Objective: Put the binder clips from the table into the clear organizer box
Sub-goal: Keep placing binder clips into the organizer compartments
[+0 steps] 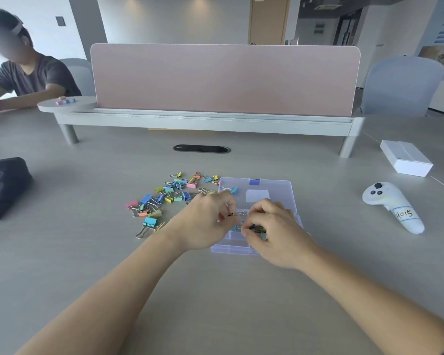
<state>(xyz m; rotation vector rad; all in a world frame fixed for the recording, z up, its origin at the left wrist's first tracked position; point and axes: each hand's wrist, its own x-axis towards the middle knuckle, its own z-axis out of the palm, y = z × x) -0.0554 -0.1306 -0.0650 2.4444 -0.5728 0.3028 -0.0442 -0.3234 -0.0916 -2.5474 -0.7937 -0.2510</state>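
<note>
A clear organizer box lies open on the grey table, its lid folded back with one blue binder clip resting on it. Several coloured binder clips lie scattered to the box's left. Both hands hover over the box's compartments. My left hand pinches a small clip's wire handle at its fingertips. My right hand has its fingers curled round a bunch of dark and teal clips. The compartments under the hands are mostly hidden.
A white controller lies to the right, with a white carton behind it. At the left edge sits a black bag. A pink divider screen stands across the back. Another person sits at the far left.
</note>
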